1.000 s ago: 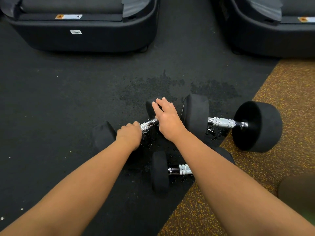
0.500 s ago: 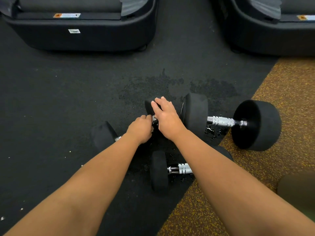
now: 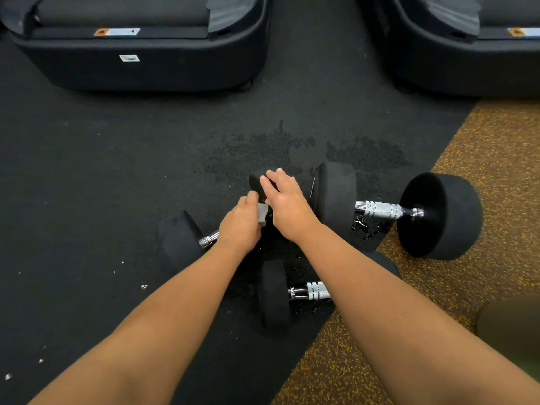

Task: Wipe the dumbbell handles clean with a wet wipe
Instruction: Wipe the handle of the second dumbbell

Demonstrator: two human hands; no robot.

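1. Dumbbell handle [image 3: 209, 238] under your left hand [image 3: 241, 226] lies on the black mat [image 3: 87, 171]. Only a short chrome stub of it shows, between your wrist and the left weight head [image 3: 178, 238].
2. Your left hand is curled round that handle and pinches a small pale wet wipe [image 3: 262, 213] against it. The wipe peeks out beside your thumb.
3. Your right hand [image 3: 287, 206] lies with its fingers straight on the same dumbbell's far weight head [image 3: 255, 182] and grips nothing.
4. You have a bigger dumbbell [image 3: 382, 210] just right of that hand, partly on the mat and partly on the brown speckled floor [image 3: 496, 171]. Water drops [image 3: 362, 228] sit under its handle.
5. A third dumbbell [image 3: 273, 293] lies nearer you, between your forearms, with its right end hidden by your right forearm.
6. Dark damp patches [image 3: 263, 150] mark the mat beyond your hands.
7. The left machine [image 3: 146, 71] carries an orange-and-white sticker [image 3: 117, 32] and a small white sticker [image 3: 129, 58]. The right machine [image 3: 467, 68] has a similar orange sticker [image 3: 523, 32]. You cannot read the writing on any of them.
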